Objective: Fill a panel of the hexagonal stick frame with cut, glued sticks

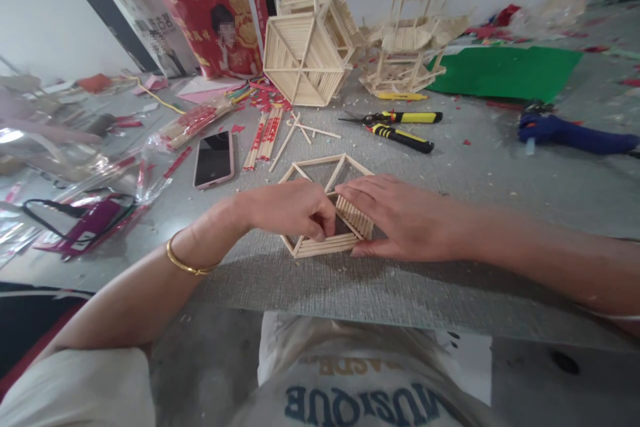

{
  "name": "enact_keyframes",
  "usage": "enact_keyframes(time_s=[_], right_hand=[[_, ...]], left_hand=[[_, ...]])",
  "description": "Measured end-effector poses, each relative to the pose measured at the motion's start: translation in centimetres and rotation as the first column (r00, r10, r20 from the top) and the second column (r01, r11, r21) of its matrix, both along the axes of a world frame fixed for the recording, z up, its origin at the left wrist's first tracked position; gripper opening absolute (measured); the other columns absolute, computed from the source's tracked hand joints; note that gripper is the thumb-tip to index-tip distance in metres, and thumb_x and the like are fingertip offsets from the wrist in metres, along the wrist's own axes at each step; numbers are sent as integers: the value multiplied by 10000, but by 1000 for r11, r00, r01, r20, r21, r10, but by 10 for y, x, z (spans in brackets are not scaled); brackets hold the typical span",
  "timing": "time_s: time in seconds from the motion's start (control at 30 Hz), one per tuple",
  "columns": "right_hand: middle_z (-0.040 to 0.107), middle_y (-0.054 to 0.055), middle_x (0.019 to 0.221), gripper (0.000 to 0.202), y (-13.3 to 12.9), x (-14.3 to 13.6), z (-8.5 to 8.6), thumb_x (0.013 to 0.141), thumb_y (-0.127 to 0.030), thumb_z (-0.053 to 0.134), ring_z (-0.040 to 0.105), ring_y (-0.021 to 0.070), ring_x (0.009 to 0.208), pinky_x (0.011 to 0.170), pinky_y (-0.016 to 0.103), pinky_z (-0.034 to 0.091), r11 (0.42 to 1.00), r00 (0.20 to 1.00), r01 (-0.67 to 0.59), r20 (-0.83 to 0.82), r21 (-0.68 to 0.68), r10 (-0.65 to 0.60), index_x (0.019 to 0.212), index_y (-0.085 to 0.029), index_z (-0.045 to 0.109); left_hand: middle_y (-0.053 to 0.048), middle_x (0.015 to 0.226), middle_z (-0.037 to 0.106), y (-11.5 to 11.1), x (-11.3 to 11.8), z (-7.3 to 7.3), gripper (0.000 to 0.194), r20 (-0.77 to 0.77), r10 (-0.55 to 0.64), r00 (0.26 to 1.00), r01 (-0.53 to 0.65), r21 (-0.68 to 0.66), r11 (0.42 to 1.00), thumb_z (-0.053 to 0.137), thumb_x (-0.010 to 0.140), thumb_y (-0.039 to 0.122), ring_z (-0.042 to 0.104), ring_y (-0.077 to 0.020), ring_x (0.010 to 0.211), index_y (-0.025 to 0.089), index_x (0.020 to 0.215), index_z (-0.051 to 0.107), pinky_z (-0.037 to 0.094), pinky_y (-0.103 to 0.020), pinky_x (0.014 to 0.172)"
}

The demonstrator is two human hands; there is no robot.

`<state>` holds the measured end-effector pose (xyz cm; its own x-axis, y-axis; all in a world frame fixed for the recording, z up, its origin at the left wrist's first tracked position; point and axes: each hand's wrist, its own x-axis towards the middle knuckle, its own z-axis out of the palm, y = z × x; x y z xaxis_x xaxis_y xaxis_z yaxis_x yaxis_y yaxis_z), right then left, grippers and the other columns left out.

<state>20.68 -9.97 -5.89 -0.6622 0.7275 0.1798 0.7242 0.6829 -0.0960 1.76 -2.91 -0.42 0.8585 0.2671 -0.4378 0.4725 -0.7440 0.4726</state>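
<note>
Our left hand (295, 208) curls over the stick frame (315, 249), grip unclear; right hand (400, 217) spreads open on it; plastic packet (200, 117) holds sticks (181, 136).

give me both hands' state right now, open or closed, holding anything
Left hand: fingers curled over the hexagonal stick frame; can't tell if they grip a stick.
Right hand: open, touching the frame's right side.
</note>
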Motion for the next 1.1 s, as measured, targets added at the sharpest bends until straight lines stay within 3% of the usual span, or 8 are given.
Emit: enact_keyframes(time_s=[0.17, 0.3, 0.77, 1.1], right_hand=[[540, 236, 1230, 739, -1, 0, -1, 755, -508, 629, 505, 336, 1132, 956, 461, 413, 998, 1000, -12, 22, 58, 11, 1257, 4, 452], [553, 216, 1222, 700, -1, 0, -3, 759, -510, 622, 520, 323, 1115, 934, 468, 425, 996, 1000, -8, 17, 91, 6, 1261, -53, 454], [539, 222, 1237, 708, -1, 0, -2, 768, -518, 601, 495, 330, 1145, 947, 480, 396, 999, 1000, -1, -11, 34, 2, 1284, -61, 440], [550, 208, 1223, 694, -1, -1, -2, 767, -525, 592, 504, 327, 1137, 940, 476, 405, 999, 1000, 7, 10, 48, -7, 1279, -79, 447]], left_hand=[[48, 612, 644, 4, -1, -6, 157, 36, 4, 999, -2, -53, 999, 604, 698, 102, 522, -56, 554, 162, 793, 714, 359, -168, 580], [46, 625, 657, 4, -3, -7, 145, 42, 20, 999, -18, -42, 999, 617, 705, 121, 534, -57, 565, 170, 796, 719, 362, -170, 591], [44, 667, 672, 3, -4, -8, 138, 58, 30, 998, -29, -20, 999, 623, 708, 128, 560, -62, 607, 185, 787, 722, 363, -163, 595], [25, 696, 673, 4, -5, -9, 148, 53, 40, 998, -36, -76, 996, 616, 707, 126, 568, -74, 638, 164, 811, 714, 372, -172, 614]])
